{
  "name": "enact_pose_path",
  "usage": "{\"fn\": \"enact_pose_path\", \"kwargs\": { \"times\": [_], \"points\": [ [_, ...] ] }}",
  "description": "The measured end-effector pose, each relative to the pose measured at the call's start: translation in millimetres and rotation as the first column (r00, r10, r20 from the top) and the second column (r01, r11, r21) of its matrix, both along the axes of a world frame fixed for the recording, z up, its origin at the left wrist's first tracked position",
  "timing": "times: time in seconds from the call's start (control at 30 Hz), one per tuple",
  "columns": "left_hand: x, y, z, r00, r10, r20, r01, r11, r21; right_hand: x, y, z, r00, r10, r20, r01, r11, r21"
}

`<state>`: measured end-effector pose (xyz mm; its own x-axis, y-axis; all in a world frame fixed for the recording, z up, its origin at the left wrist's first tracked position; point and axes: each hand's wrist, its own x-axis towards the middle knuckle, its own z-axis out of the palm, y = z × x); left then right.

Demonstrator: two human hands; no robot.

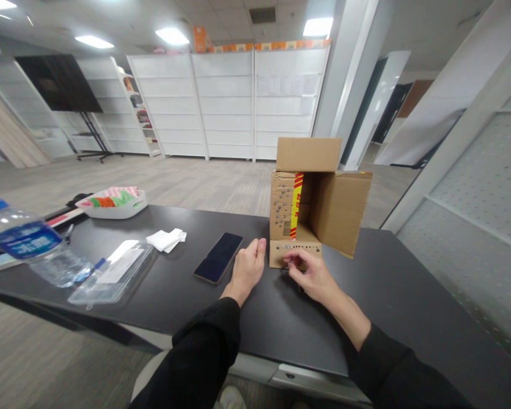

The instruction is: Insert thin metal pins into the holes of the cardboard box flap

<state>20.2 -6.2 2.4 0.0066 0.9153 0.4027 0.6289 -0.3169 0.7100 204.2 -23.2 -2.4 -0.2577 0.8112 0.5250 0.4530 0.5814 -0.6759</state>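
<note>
A cardboard box (281, 207) stands on the dark table with its opening facing me and its flaps spread. Small grey studs dot its left front flap, and a row of dark holes or studs runs along the lower flap (275, 257). My right hand (313, 275) is at that lower flap, thumb and fingers pinched together. Thin dark bits show beneath those fingertips, too small to name. Just left of the flap, my left hand (247, 271) is closed in a fist, its contents hidden. A black phone (218, 257) lies beside my left hand.
Farther left are a folded white tissue (167, 240), a clear plastic case (114, 275) and a large water bottle (34, 241) leaning over the table. A white basket (114, 212) with colourful packets sits at the far edge. A perforated panel (481, 227) stands at right.
</note>
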Motion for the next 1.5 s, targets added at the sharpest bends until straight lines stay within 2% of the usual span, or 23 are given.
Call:
{"fn": "enact_pose_path", "kwargs": {
  "times": [0.17,0.4,0.7,1.27,1.4,1.5],
  "points": [
    [0.2,1.0,-2.1,1.0,0.011,-0.005,-0.011,1.0,0.013,0.1,0.6,0.7,1.0,0.003,-0.022,-0.003,1.0,-0.007],
    [0.2,1.3,-2.4,1.0,0.017,-0.024,-0.017,1.0,0.006,8.3,4.5,2.3,0.989,-0.119,-0.089,0.124,0.991,0.052],
    [-0.4,1.3,-1.7,0.999,0.017,-0.036,-0.017,1.0,-0.005,8.4,6.5,0.1,0.994,-0.093,-0.061,0.097,0.993,0.063],
    [-0.1,0.9,-2.3,0.999,0.014,-0.031,-0.014,1.0,0.006,11.7,6.1,-7.7,0.999,0.013,-0.033,-0.019,0.986,-0.167],
    [-0.1,0.8,-2.5,1.0,0.013,-0.028,-0.013,1.0,0.006,13.2,5.2,-5.1,0.999,-0.03,0.032,0.034,0.989,-0.143],
    [-0.3,0.9,-2.0,0.999,0.016,-0.032,-0.017,1.0,-0.006,14.9,6.2,-1.5,0.996,-0.084,0.02,0.085,0.995,-0.06]
  ]
}}
